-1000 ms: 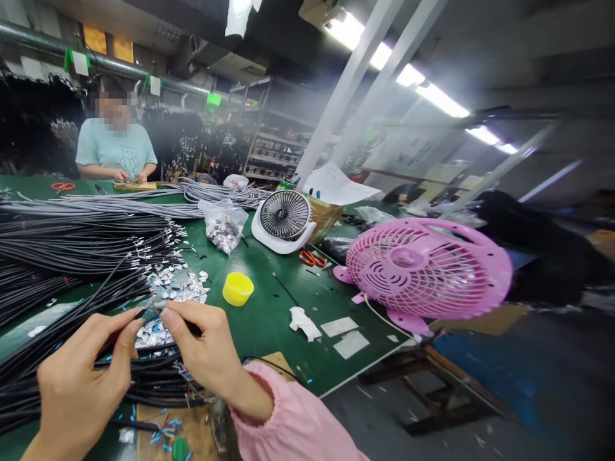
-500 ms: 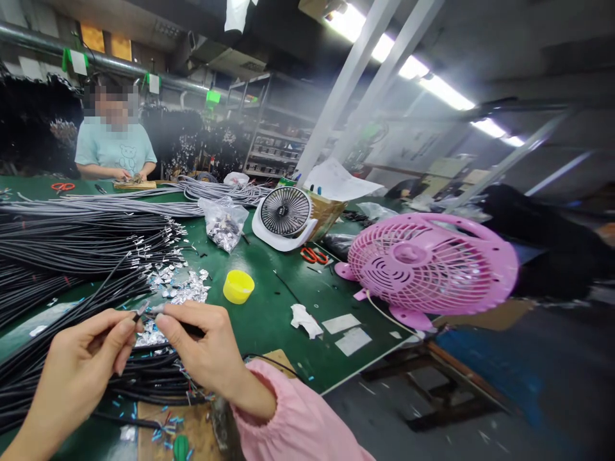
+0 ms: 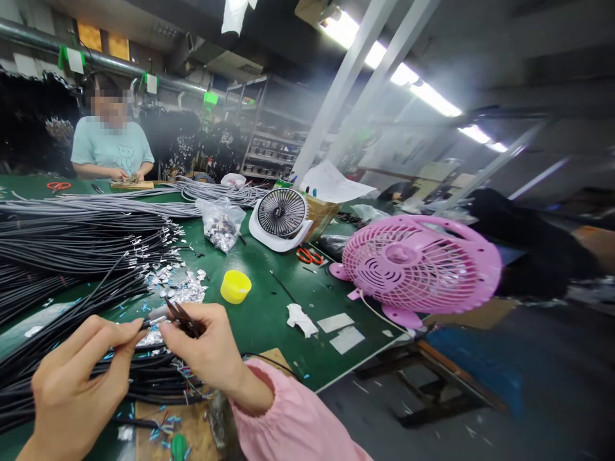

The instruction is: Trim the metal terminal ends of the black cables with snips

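Observation:
My left hand [image 3: 84, 374] is closed in a pinch on a black cable [image 3: 148, 324] near its stripped end. A silvery, foil-like tip [image 3: 158, 314] sticks out of that end towards my right hand [image 3: 204, 346]. Closed, my right hand holds a dark tool [image 3: 181, 317] with two pointed tips, perhaps snips or tweezers. Its thumb and forefinger are close around the foil tip; whether they touch it I cannot tell. Beyond both hands lies a pile of foil scraps [image 3: 189, 286]. Below them runs a bundle of black cables [image 3: 148, 382] with coloured wire ends.
Long cable bundles [image 3: 62, 237] cover the table's left side. A yellow cup [image 3: 235, 287], a bag of small parts [image 3: 221, 225], a white fan [image 3: 280, 214] and orange-handled scissors [image 3: 310, 256] stand or lie further back. A pink fan [image 3: 418, 266] is right. Across the table sits a person [image 3: 113, 150].
My left hand's fingers have shifted and straightened along the cable. The dark tool in my right hand now shows its points above the fingers. The view has turned slightly right.

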`<state>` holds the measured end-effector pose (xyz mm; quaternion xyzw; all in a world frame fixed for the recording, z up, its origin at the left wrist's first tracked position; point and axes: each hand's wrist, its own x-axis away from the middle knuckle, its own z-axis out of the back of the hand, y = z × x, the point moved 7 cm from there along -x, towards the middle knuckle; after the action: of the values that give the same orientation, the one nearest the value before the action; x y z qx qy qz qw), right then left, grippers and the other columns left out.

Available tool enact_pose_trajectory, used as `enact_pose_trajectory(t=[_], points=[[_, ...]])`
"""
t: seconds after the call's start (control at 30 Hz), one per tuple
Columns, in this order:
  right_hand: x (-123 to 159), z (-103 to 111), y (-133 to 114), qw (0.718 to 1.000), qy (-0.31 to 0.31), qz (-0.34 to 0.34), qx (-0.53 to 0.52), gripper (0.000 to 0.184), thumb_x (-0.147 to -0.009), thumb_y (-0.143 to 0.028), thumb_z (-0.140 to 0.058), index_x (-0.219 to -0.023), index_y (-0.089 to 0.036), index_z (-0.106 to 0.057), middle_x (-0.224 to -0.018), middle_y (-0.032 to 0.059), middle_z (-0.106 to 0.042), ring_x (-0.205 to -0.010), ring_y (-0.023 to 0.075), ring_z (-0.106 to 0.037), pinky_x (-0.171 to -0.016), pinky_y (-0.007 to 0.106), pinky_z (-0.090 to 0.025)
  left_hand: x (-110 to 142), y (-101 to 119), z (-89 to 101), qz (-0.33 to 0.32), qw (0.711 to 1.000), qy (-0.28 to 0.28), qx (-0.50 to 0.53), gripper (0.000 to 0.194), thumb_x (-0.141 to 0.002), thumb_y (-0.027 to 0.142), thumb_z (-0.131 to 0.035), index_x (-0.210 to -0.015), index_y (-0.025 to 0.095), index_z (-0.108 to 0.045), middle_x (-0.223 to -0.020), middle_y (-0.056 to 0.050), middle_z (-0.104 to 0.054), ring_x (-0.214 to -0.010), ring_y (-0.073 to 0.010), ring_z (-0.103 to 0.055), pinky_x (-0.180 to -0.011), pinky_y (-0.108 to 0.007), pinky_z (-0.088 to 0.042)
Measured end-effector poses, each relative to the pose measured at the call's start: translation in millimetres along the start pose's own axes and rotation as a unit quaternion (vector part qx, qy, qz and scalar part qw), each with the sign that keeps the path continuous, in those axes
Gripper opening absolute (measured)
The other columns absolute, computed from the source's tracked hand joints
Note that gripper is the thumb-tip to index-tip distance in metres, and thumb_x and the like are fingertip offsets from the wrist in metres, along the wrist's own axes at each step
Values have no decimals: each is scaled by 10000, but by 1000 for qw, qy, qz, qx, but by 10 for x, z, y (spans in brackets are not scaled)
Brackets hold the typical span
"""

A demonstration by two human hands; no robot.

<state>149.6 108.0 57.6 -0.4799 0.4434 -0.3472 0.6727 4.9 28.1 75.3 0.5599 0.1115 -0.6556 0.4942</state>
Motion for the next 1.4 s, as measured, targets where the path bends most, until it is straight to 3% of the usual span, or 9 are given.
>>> enact_pose_trajectory(t=[0.27,0.47,0.6,0.7,0.83,1.0,1.07,1.2,1.4], points=[[17,12,-36,998,33,44,21,127,-717,-199,-582,-591,-181,-585,-531,-61,-451,-528,92,-356,-471,223,-282,-184,7,-132,35,993,-78,83,234,-954,326,-633,-758,288,-755,-610,75,-689,-477,-92,-624,-418,-156,-452],[38,-63,46,1000,10,-2,4,169,-742,-246,-640,-596,-189,-575,-533,-66,-441,-508,88,-364,-455,221,-282,-288,4,-74,49,983,-110,140,343,-956,429,-676,-666,279,-781,-552,47,-667,-453,-105,-615,-437,-158,-481],[64,-92,-74,985,12,119,123,92,-787,-169,-658,-760,-191,-743,-610,-33,-622,-531,115,-527,-512,219,-446,-313,-13,-89,83,972,-162,147,392,-918,533,-695,-640,274,-792,-555,14,-693,-477,-134,-637,-447,-190,-491],[125,-108,-159,934,3,249,258,140,-917,-252,-672,-943,-188,-794,-719,21,-709,-606,147,-617,-583,244,-511,-296,-61,-168,132,951,-233,155,566,-876,688,-649,-525,251,-727,-480,7,-611,-436,-128,-545,-397,-205,-424],[244,-115,-258,820,-34,414,394,229,-1078,-276,-558,-1019,-197,-765,-671,3,-630,-611,133,-597,-552,246,-433,-221,-163,-285,187,924,-302,142,691,-851,760,-563,-410,231,-610,-415,18,-494,-380,-112,-404,-326,-215,-330],[356,-164,-301,713,-24,517,473,274,-1072,-127,-519,-878,-183,-706,-653,-19,-582,-568,115,-505,-507,261,-347,-140,-381,-340,265,923,-268,78,671,-742,817,-599,-443,218,-638,-424,20,-495,-402,-110,-401,-359,-206,-313],[339,-176,-268,730,-4,500,466,245,-1041,-135,-531,-869,-168,-702,-625,-24,-545,-529,122,-466,-480,281,-309,-123,-413,-334,287,926,-235,77,741,-723,909,-533,-467,220,-626,-443,20,-500,-422,-118,-428,-374,-208,-357],[143,-53,-98,837,62,340,425,150,-868,-89,-598,-799,-176,-699,-648,-11,-587,-526,126,-465,-485,272,-304,-121,-374,-310,306,924,-198,114,842,-640,1037,-481,-508,222,-646,-464,10,-535,-428,-129,-482,-380,-218,-432],[-36,134,-26,944,104,191,247,244,-739,-25,-612,-809,-197,-771,-677,-16,-617,-584,134,-523,-548,236,-401,-94,-393,-230,293,933,-136,156,732,-643,959,-637,-579,241,-761,-518,-20,-671,-443,-149,-586,-408,-218,-504]])
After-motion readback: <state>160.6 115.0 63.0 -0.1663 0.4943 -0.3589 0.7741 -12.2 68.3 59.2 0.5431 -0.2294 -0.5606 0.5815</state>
